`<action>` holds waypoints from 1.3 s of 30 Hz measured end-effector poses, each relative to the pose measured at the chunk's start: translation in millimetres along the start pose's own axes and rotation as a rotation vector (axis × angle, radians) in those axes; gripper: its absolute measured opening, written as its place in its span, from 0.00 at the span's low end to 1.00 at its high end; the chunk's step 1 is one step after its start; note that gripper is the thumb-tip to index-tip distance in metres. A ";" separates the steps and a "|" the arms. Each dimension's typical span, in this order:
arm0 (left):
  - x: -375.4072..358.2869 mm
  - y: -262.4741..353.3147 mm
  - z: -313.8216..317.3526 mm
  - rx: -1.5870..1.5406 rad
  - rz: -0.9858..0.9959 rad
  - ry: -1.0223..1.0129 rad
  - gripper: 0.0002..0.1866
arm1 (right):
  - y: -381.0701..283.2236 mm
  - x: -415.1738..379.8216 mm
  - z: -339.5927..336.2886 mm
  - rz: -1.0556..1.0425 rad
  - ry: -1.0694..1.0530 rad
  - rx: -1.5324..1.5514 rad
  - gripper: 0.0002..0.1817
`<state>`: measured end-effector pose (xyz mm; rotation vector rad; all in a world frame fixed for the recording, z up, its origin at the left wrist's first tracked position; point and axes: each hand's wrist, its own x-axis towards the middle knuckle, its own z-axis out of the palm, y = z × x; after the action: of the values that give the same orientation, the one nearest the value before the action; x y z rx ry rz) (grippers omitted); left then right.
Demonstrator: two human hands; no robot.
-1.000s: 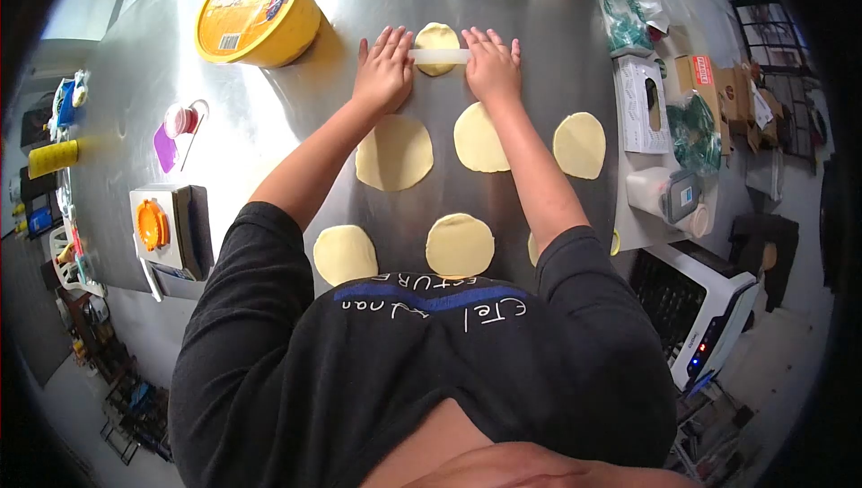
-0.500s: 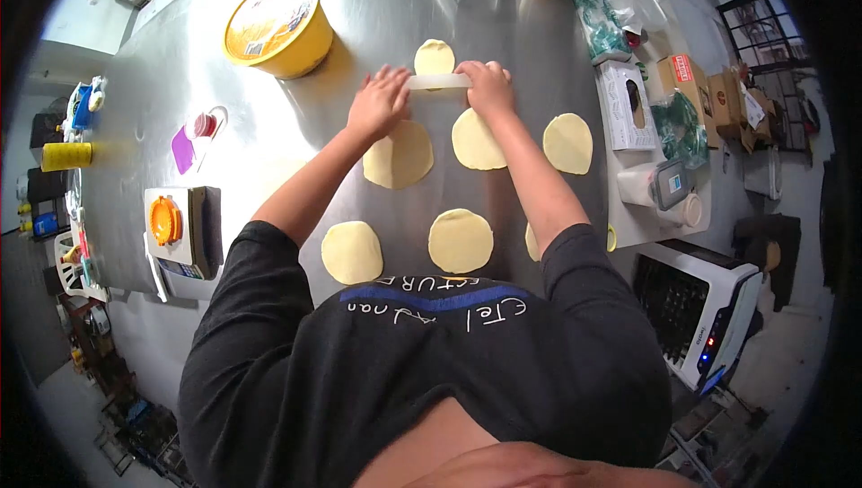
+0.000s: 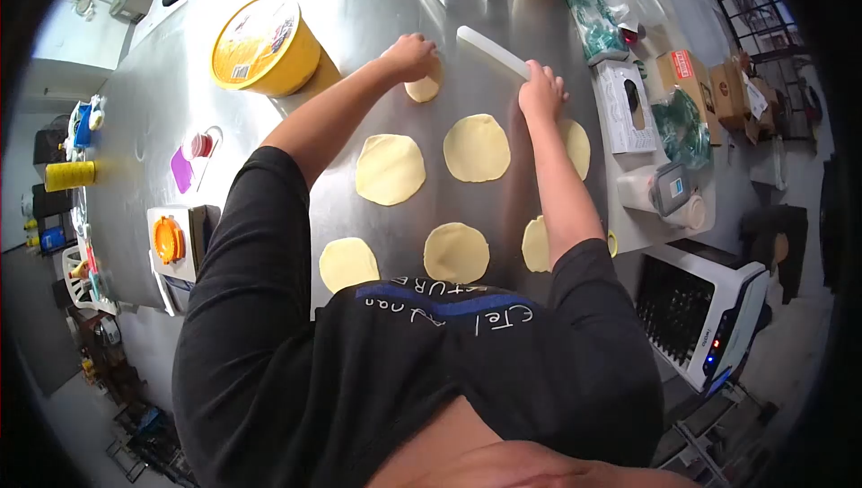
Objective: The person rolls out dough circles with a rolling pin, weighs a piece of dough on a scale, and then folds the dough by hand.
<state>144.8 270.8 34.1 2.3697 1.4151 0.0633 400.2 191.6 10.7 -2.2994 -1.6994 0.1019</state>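
My left hand (image 3: pixel 413 56) is closed at the far edge of a small round of dough (image 3: pixel 425 87), and its fingers partly cover that edge. Gripped by one end in my right hand (image 3: pixel 541 93), a smooth white rolling pin (image 3: pixel 491 50) slants away to the upper left. Nearer to me are flat pale dough rounds: one on the left (image 3: pixel 391 169), a middle one (image 3: pixel 477 148), and another (image 3: pixel 576 149) partly behind my right forearm. Several more, such as the front middle round (image 3: pixel 456 253), lie close to my shirt.
A yellow tub (image 3: pixel 267 48) stands at the back left. On the left are a scale (image 3: pixel 187 235) with an orange dough press (image 3: pixel 167 238) and a purple scraper (image 3: pixel 182 171). Boxes, bags and a lidded container (image 3: pixel 660 188) line the right side, above an air cooler (image 3: pixel 700 308).
My right hand has carried the rolling pin off the small dough round to the right, turning it diagonal. My left hand has let go of the pin and moved onto the dough.
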 end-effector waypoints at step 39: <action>-20.3 -6.4 39.3 0.163 -0.068 0.235 0.37 | 0.9 31.9 -5.2 -0.026 -0.175 -0.061 0.25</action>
<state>138.4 244.5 -1.5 2.5094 1.6653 0.2225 411.9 220.6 18.9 -2.3730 -1.8403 0.2564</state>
